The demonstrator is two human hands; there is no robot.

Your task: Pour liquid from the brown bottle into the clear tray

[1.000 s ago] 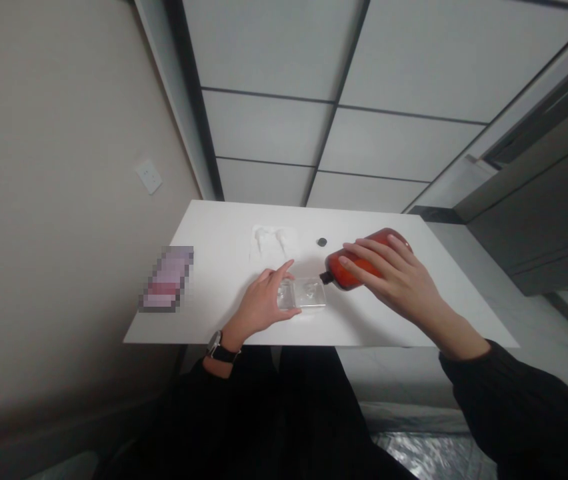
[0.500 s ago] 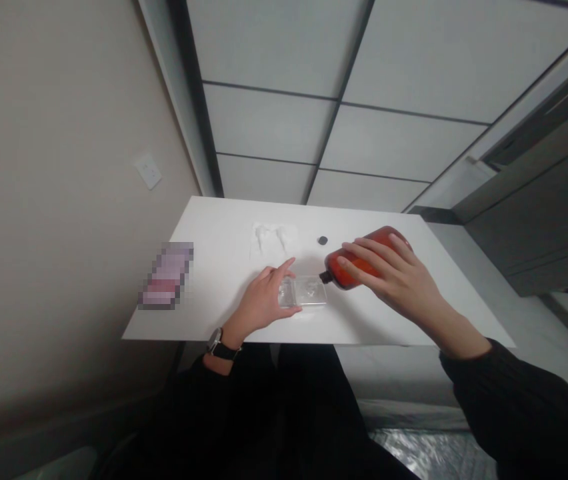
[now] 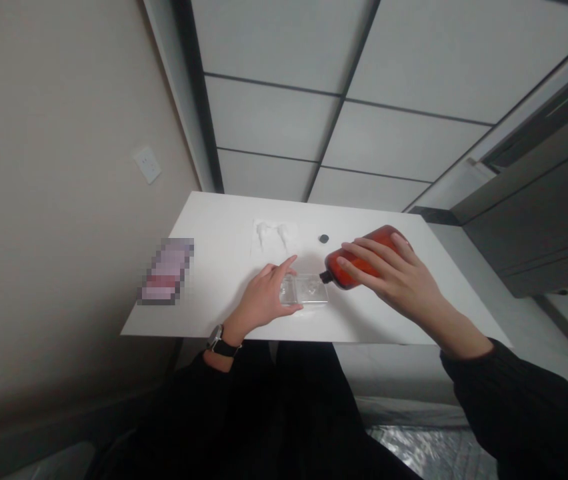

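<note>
My left hand (image 3: 265, 295) grips the left end of a clear plastic container (image 3: 313, 289) on the white table, thumb on the near side and fingers on the far side. My right hand (image 3: 389, 270) is wrapped over a reddish-brown bottle (image 3: 383, 241), which is tilted with its black neck pointing left. The neck sits at the right end of the container; whether liquid flows from it I cannot make out. A small black cap (image 3: 323, 239) lies on the table beyond the bottle's neck.
White earphone-shaped items (image 3: 273, 235) lie on a pale sheet behind the container. A pinkish pixelated object (image 3: 167, 270) is at the table's left side. A wall with an outlet (image 3: 147, 165) stands at left, white panels (image 3: 264, 120) behind the white table (image 3: 214, 267).
Almost nothing differs. The view has shifted slightly; both hands keep the same hold on the container and the tilted bottle.
</note>
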